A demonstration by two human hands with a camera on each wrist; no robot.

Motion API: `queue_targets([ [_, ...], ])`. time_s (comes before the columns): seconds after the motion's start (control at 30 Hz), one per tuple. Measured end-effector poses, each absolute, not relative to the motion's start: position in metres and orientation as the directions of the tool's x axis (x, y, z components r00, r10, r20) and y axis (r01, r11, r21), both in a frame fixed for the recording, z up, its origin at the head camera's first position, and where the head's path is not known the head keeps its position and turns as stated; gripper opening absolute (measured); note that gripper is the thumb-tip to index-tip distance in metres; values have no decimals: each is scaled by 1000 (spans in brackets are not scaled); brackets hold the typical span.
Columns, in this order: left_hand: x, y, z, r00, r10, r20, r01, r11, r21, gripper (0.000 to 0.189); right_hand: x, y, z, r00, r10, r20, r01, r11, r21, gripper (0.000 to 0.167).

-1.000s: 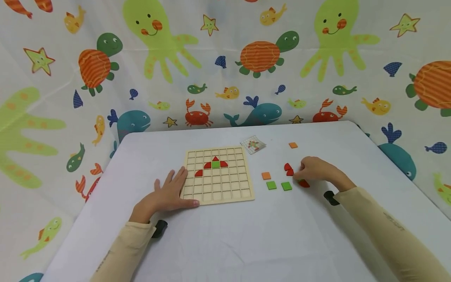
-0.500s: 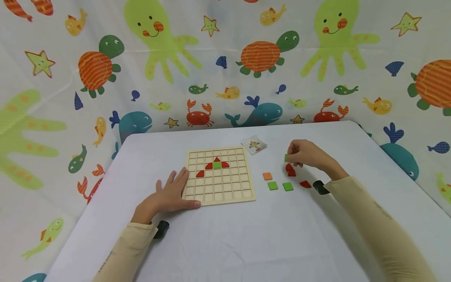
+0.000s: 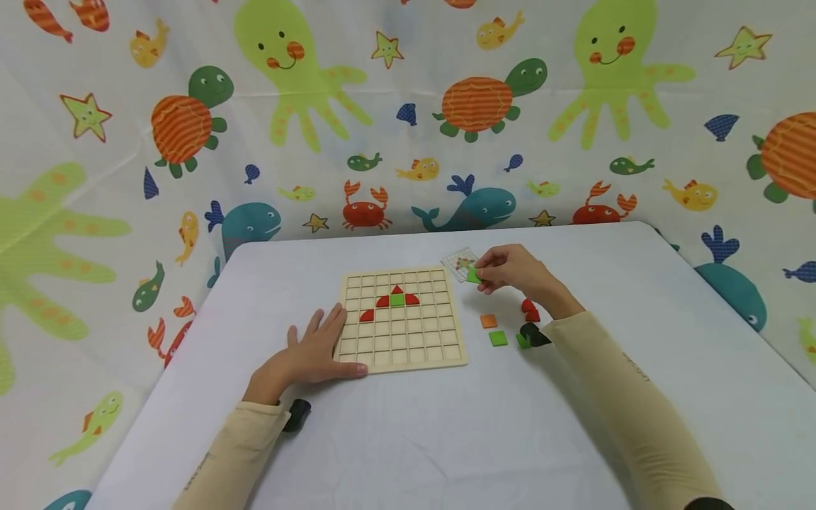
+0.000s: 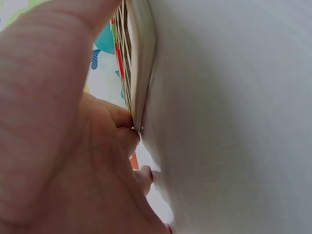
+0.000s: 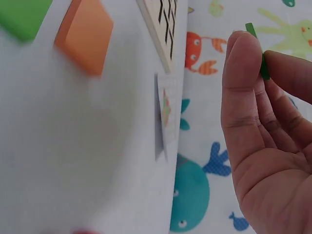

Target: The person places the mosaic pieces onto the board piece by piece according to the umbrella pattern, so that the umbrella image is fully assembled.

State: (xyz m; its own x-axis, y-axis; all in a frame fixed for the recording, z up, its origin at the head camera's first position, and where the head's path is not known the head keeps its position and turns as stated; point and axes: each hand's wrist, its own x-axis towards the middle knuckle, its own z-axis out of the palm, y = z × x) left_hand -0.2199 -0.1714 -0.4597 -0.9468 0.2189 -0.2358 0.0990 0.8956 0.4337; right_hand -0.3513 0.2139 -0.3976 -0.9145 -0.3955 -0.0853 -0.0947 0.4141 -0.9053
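Note:
A wooden grid board [image 3: 428, 345] lies on the white table, with a green square and several red pieces set in its upper cells. My left hand [image 3: 308, 359] rests along the board's left side, fingers spread, thumb at the lower edge. In the left wrist view, the fingertips [image 4: 127, 139] touch the board's rim. Between thumb and fingers my right hand [image 3: 515, 270] pinches a green square tile [image 3: 473, 275], raised in front of the small picture card [image 3: 454, 263]. The right wrist view shows this tile [image 5: 264, 66] edge-on in the pinch.
Right of the board lie an orange square tile [image 3: 488, 321], a green square tile [image 3: 499, 338] and red pieces [image 3: 530, 310]. Another green tile [image 3: 522, 341] is partly hidden by the black wrist camera [image 3: 535, 334]. A sea-animal curtain [image 3: 408, 142] hangs behind the table.
My right hand has picked up a green tile from among the pieces at the right and carried it left and away from me, to the picture card. The left hand stays at the board.

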Motion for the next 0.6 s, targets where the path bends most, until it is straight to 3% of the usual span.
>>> queue_targets([
  [0.6,-221,-171,-463,-950,212,-228,99,899,426,132,-342,142,-396,-869,-495,27,-147,205,-968,23],
])
